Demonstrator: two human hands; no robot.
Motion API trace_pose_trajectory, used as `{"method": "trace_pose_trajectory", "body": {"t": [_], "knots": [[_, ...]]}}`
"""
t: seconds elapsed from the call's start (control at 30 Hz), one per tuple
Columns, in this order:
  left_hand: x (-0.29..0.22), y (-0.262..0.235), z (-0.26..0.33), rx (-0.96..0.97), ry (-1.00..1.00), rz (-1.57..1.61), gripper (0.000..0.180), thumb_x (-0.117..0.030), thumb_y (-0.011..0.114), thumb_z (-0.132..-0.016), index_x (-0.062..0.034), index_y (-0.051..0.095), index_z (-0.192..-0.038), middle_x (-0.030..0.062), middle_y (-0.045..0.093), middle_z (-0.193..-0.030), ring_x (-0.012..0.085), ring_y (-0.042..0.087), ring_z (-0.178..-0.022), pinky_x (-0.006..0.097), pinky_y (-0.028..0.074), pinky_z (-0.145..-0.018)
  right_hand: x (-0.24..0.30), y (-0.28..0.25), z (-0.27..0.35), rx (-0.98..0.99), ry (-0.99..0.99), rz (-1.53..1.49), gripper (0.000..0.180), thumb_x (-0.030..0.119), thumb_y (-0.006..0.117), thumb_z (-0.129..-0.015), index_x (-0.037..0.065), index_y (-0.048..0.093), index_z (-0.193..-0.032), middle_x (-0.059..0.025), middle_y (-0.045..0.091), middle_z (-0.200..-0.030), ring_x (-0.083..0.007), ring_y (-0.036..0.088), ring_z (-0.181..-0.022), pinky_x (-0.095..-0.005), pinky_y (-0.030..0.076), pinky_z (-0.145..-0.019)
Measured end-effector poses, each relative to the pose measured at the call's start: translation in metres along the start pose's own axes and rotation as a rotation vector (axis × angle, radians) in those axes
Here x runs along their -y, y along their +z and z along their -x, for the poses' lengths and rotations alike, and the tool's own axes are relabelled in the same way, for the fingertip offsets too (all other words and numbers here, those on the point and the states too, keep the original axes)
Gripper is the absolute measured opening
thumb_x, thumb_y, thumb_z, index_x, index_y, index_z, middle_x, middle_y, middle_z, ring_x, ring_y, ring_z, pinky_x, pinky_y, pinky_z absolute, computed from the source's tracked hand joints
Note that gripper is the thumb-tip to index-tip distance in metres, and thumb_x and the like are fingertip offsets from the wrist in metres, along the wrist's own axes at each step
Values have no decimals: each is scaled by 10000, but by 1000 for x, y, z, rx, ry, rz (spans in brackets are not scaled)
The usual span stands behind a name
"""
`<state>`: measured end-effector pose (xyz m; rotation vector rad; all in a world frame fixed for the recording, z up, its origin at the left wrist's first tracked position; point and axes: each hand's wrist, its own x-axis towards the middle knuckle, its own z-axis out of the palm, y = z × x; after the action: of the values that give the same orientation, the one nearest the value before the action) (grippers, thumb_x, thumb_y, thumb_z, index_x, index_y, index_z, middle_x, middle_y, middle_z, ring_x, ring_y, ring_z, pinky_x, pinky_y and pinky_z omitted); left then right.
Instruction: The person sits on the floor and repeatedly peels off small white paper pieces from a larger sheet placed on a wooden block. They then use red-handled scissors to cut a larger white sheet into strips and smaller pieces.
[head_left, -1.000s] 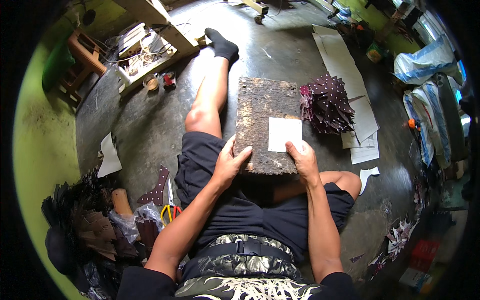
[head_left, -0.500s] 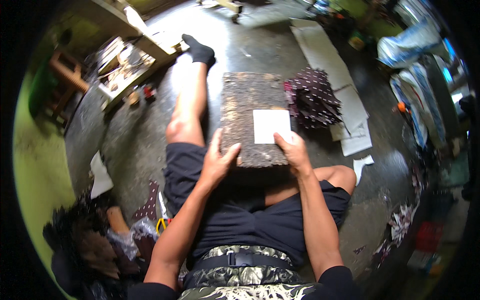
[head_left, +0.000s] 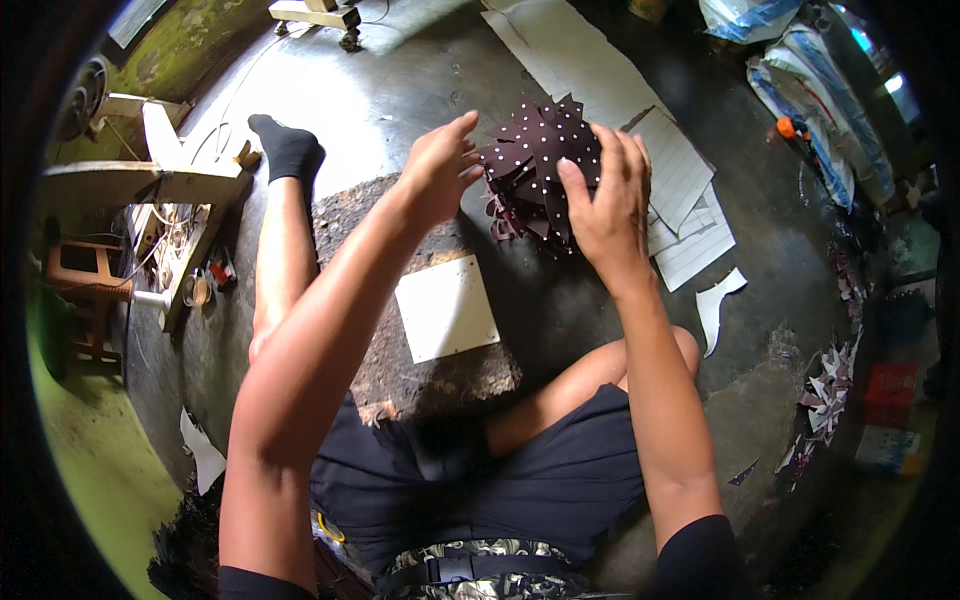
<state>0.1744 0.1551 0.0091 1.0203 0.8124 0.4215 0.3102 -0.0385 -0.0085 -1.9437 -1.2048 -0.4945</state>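
A stack of dark brown, white-dotted fabric pieces point(head_left: 535, 150) with jagged edges lies on the floor beyond my lap. My left hand point(head_left: 438, 172) reaches over to its left side, fingers apart and holding nothing. At the stack's right edge is my right hand point(head_left: 612, 205), its thumb and fingers spread, seemingly touching the cloth without gripping it. Between my legs lies a rough, worn block point(head_left: 375, 385), partly hidden under my left forearm. A white square sheet point(head_left: 448, 308) with small dark dots near its edges rests on the block.
Large pale cardboard sheets point(head_left: 590, 80) lie beyond the stack. A white curved scrap point(head_left: 717, 305) is on the floor at the right. Blue-and-white sacks point(head_left: 815, 110) stand at far right, a wooden stand point(head_left: 195, 235) at left. Yellow handles point(head_left: 328, 528) show beside my left thigh.
Both hands have left the block and white sheet and moved forward to the fabric stack. The view has shifted, and the block now appears farther left and turned.
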Motion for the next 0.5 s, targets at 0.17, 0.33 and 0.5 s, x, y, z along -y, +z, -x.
{"method": "trace_pose_trajectory", "body": {"t": [0.17,0.33,0.5], "knots": [[-1,23,-112,-58,-97,-270,966,-578,675,-1059,21,282,-1707,310,309,-1739,469,393,-1557,596,414,-1230,-24,42,24,396,230,48,665,469,675,-1064,165,488,-1624,-320,388,-1686,-618,339,-1539,-715,282,-1261],[15,5,-179,150,-151,-897,976,-815,507,-1026,-4,557,-1566,269,520,-1623,425,486,-1486,632,398,-1185,-37,40,45,328,189,-54,701,402,684,-1065,173,407,-1666,-316,348,-1708,-629,347,-1530,-718,298,-1257],[42,-4,-226,288,-313,-956,877,-776,435,-1070,-32,638,-1487,190,592,-1599,376,563,-1420,558,440,-1154,-37,30,40,395,242,-108,743,316,742,-1031,183,395,-1674,-310,346,-1706,-620,361,-1522,-673,319,-1270]]}}
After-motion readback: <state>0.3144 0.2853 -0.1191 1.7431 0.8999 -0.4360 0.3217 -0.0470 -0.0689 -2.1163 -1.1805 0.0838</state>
